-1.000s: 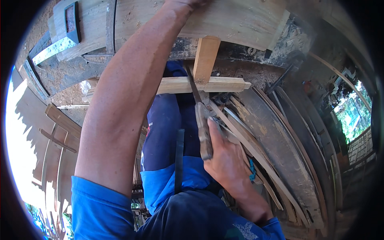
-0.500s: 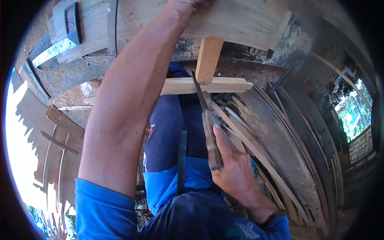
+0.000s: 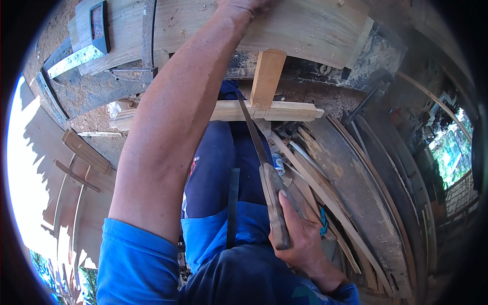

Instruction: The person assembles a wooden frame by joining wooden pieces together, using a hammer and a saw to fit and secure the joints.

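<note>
My right hand [image 3: 302,239] is closed around the worn wooden handle of a hand saw [image 3: 274,203]. The narrow dark blade slants up and away from me. It crosses a pale wooden bar [image 3: 287,111], just left of a short wood block [image 3: 268,76] that meets the bar at a right angle. My left arm reaches forward to the top of the view. There my left hand [image 3: 245,5] is at a broad wooden board [image 3: 295,30]; the picture's edge cuts off its fingers, so their hold is hidden.
A square [image 3: 76,60] with a dark stock lies on the board at the far left. Long planks [image 3: 351,168] and thin strips are stacked to the right. A metal clamp-like tool [image 3: 363,104] stands at the far right. Sawdust and shavings are scattered around.
My right hand has drawn the saw back toward me, so more of the blade shows on my side of the bar. My left hand stays at the board.
</note>
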{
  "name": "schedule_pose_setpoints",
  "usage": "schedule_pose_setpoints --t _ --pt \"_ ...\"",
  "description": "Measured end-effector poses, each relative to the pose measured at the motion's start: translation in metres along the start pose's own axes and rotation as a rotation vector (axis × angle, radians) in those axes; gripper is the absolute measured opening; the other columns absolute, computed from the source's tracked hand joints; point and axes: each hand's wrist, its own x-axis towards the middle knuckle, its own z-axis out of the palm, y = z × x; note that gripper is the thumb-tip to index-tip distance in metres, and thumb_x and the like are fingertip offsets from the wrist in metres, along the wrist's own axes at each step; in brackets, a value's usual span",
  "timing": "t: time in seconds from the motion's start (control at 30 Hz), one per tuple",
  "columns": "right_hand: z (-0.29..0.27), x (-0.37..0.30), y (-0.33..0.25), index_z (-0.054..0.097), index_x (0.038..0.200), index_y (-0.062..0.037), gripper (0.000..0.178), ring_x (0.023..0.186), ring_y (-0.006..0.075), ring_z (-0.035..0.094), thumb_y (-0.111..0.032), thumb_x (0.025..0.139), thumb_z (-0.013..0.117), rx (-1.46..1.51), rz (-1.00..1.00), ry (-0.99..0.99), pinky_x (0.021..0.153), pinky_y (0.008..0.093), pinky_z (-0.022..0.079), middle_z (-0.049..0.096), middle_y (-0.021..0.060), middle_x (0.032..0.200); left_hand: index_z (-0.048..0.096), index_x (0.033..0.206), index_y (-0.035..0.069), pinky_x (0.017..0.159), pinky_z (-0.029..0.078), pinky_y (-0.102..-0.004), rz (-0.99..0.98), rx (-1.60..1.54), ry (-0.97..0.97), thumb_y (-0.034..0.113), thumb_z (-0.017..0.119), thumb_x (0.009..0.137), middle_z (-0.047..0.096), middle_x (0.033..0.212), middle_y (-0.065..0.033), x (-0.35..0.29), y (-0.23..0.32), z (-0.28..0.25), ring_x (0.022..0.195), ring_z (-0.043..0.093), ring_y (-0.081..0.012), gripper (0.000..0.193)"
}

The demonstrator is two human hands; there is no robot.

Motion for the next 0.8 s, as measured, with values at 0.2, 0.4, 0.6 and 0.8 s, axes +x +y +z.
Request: schedule_pose_setpoints --t 0.2,0.4,0.6,0.8 --pt "0.004 0.018 -0.004 0.038 0.146 0.0111 0.077 0.076 0.0337 0.075 0.002 0.076 0.069 -0.014 0.016 0.031 0.070 0.0395 0.061 0.072 0.0255 0.089 0.060 0.115 0.004 0.110 0.033 -0.0453 0.001 -0.013 0.013 0.039 0.062 0.092 0.061 0.112 -0.0127 0.000 -0.002 0.002 0.116 0.053 -0.0290 0.042" --pt "0.001 0.022 -0.011 0.038 0.147 0.0098 0.076 0.074 0.0342 0.074 -0.001 0.079 0.070 -0.111 0.062 -0.039 0.068 0.0415 0.060 0.071 0.0269 0.087 0.060 0.115 0.004 0.110 0.032 -0.0450 -0.004 -0.037 -0.027 0.040 0.061 0.094 0.061 0.113 -0.0125 0.003 0.001 0.001 0.117 0.052 -0.0285 0.042" --pt "0.006 0.048 -0.027 0.031 0.150 0.0064 0.081 0.076 0.0425 0.071 -0.002 0.079 0.070 -0.062 0.147 -0.086 0.072 0.0485 0.057 0.069 0.0293 0.088 0.060 0.118 0.003 0.111 0.032 -0.0449 -0.013 -0.044 0.012 0.039 0.060 0.094 0.061 0.116 -0.0124 -0.001 0.002 0.003 0.120 0.052 -0.0281 0.043" --pt "0.006 0.073 -0.022 0.029 0.151 0.0045 0.087 0.086 0.0455 0.070 -0.003 0.076 0.071 -0.139 0.236 -0.201 0.079 0.0501 0.056 0.069 0.0317 0.097 0.060 0.120 0.003 0.112 0.031 -0.0459 -0.002 -0.032 0.012 0.039 0.060 0.094 0.061 0.118 -0.0127 0.004 -0.006 0.003 0.120 0.052 -0.0291 0.044"
